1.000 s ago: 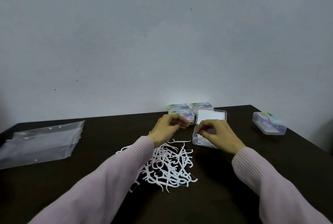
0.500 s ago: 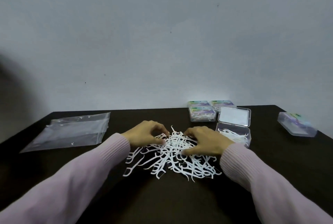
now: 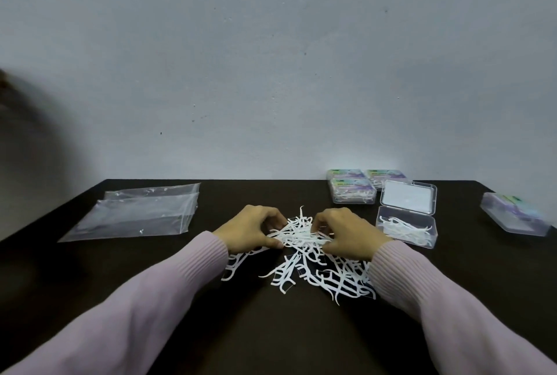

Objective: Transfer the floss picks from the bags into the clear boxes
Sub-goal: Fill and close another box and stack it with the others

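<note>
A heap of white floss picks (image 3: 301, 257) lies on the dark table in front of me. My left hand (image 3: 251, 231) and my right hand (image 3: 346, 236) sit on either side of the heap's far part, fingers curled around a bunch of picks gathered between them. To the right stands an open clear box (image 3: 407, 225) with several picks inside, its lid (image 3: 408, 200) tipped back. Empty clear plastic bags (image 3: 141, 213) lie flat at the left.
Closed filled boxes (image 3: 354, 190) with coloured labels are stacked at the back right by the wall. Another closed box (image 3: 514, 217) lies near the table's right edge. The dark table (image 3: 271, 329) meets a grey wall behind.
Both hands left the open box and came down onto the loose heap. They have drawn closer together, bunching picks between them. The view has swung left.
</note>
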Motion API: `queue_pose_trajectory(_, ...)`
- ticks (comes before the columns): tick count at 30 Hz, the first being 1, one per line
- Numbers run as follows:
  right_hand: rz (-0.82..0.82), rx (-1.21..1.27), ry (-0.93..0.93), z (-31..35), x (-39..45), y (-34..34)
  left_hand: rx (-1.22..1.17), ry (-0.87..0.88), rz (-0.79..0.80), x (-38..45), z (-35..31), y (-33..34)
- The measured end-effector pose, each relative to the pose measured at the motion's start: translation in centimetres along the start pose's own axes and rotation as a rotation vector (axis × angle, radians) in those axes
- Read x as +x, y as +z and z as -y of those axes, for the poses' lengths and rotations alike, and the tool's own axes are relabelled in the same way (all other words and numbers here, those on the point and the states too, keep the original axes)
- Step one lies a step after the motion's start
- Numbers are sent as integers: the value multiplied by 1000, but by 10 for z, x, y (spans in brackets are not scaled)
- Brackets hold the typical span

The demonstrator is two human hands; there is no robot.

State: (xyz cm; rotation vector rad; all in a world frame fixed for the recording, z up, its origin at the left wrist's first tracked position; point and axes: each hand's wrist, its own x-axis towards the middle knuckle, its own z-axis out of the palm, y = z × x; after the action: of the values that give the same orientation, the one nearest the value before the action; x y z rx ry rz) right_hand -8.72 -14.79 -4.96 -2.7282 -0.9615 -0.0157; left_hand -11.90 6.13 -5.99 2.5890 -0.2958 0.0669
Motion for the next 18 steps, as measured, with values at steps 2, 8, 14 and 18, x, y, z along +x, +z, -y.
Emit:
queue_pose_trajectory(2,-4,-1,21,1,-2,-3,-20,4,-30,0,-1,0)
queue_pose_trajectory(8,58,55,111,1,2,-3,25,-66,-22,-4,-1,-6)
queue_pose_trajectory(14,-24,48,142,7,5,3,27,-102,19,-6,-1,-9)
queue_pose_trajectory(18,-85,165,135,2,10,4,-9,-80,-2,-5,-3,-6)
